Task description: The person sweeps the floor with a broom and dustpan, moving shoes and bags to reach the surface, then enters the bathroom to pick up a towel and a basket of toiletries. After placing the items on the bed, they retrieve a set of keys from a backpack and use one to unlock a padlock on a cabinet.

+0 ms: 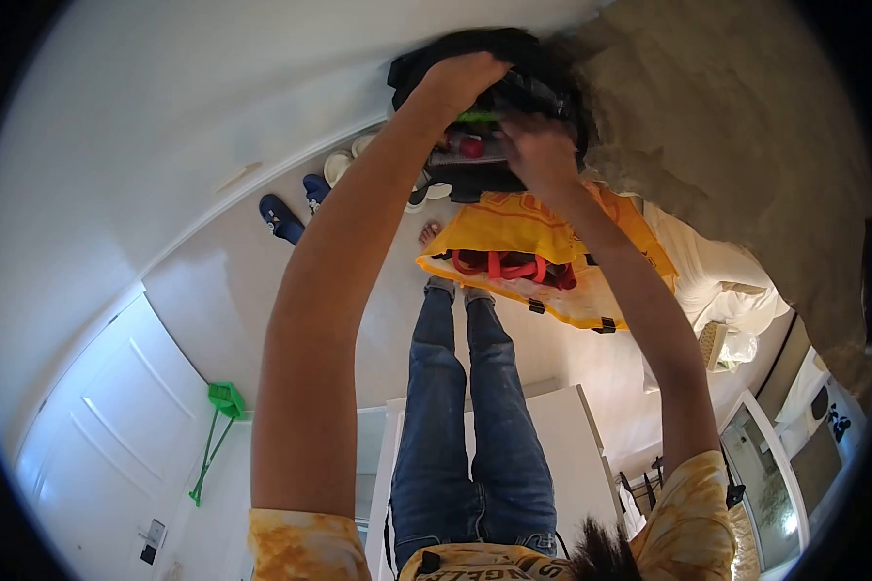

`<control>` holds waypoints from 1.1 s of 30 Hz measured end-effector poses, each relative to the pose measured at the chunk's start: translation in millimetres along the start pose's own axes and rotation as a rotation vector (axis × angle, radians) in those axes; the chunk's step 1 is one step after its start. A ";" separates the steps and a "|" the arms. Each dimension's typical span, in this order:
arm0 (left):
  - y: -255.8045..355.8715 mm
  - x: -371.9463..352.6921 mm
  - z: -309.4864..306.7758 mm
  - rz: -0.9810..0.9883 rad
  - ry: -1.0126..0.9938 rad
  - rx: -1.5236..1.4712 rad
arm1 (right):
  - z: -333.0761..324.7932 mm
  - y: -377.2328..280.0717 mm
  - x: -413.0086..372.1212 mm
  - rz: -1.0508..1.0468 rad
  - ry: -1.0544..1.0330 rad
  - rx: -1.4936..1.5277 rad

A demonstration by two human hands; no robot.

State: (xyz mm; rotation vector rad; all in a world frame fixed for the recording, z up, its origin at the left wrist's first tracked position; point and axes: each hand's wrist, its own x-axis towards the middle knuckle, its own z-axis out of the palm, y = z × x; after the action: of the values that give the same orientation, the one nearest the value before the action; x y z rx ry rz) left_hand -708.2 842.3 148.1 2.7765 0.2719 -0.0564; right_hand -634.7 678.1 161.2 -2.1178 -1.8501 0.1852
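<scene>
The left hand (pixel 460 77) is gripping the top of a black fabric bag (pixel 426 63), its fingers curling together over the edge. The right hand (pixel 538 150) is reaching into the opening, and I cannot tell how its fingers are set. The bag is sitting just beyond a yellow fabric tote with red handles (pixel 523 228). Dark blue slippers (pixel 281 218) are lying left of the tote.

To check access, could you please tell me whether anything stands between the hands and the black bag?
Nothing visible does. The left hand is on the top of the black bag and the right hand is at its opening. The yellow tote bag lies under the right forearm, not between.
</scene>
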 end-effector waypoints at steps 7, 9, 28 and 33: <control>6.6 -3.4 -20.5 -0.050 -0.132 -0.039 | 54.7 -24.1 37.2 0.123 -0.376 0.086; 6.8 -10.8 -18.4 -0.031 -0.121 -0.064 | 34.4 -24.3 43.5 0.169 -0.384 -0.053; 55.5 -43.2 42.7 -1.185 0.130 -0.430 | 4.1 7.0 55.1 0.230 -0.298 -0.032; 68.6 -90.1 2.7 -0.757 0.380 -0.431 | 1.4 11.3 49.9 0.216 -0.289 -0.031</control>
State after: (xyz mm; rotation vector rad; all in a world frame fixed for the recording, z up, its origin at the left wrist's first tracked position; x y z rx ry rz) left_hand -783.3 761.9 175.3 2.0974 1.2490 0.3075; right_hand -616.9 726.2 161.8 -2.4174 -1.7754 0.5425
